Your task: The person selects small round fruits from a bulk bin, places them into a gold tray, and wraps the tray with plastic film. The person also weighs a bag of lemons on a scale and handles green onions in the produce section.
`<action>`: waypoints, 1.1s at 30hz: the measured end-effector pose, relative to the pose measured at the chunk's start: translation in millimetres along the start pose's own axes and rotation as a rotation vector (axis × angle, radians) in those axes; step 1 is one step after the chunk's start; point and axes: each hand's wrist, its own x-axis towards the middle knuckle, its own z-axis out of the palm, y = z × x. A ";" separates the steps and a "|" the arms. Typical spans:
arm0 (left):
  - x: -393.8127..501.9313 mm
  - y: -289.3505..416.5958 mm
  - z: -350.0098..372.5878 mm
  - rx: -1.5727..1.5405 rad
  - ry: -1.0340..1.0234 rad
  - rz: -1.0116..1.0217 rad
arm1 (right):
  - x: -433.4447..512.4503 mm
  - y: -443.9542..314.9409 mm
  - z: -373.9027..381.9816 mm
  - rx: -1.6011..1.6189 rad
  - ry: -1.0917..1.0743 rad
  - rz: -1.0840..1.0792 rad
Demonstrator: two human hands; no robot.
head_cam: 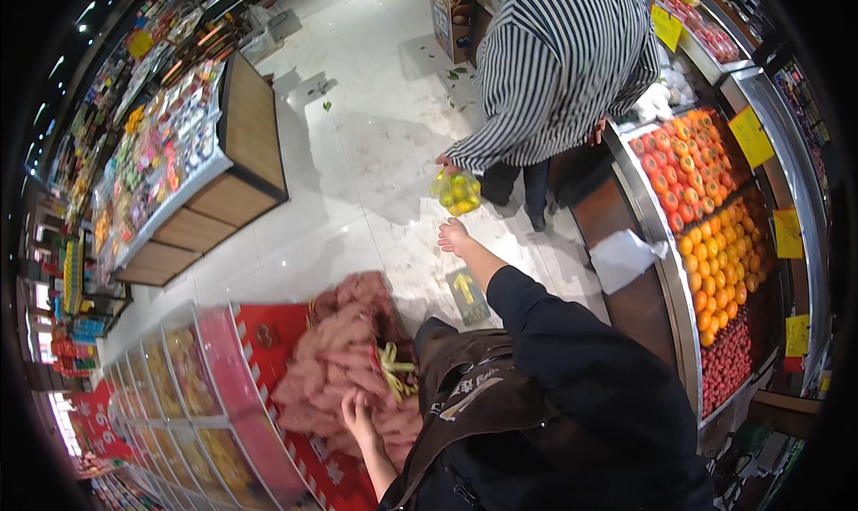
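My right hand [454, 237] is stretched out ahead over the tiled floor with nothing in it, its fingers slightly bent. Just beyond its fingertips hangs a clear plastic bag of yellow-green citrus-like fruit [461, 194], with a gap between bag and hand. Another person's hand [448, 163], at the end of a striped sleeve, holds that bag from above. My left hand [358, 414] is empty, fingers loosely curled, over mesh sacks of sweet potatoes [335, 363]. A yellow tie [395, 370] closes one sack. Whether my left hand touches the sacks is unclear.
A person in a striped top [563, 62] stands ahead beside a fruit stand with persimmons [680, 162], orange fruit [720, 263] and small red fruit [727, 370]. Clear bulk-food bins [188, 377] are at my left. A wooden display counter [251, 135] stands farther off.
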 end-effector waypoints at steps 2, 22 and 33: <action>56.9 4.2 -12.6 -0.066 0.196 -0.124 | 51.3 -52.6 36.6 -0.049 -0.005 -0.016; 805.2 416.6 624.7 0.707 -0.784 1.037 | 440.5 -428.3 329.4 -0.589 0.888 -0.778; 1082.4 476.4 835.1 1.250 -1.365 1.301 | 614.0 -626.0 421.1 -0.489 0.942 -1.024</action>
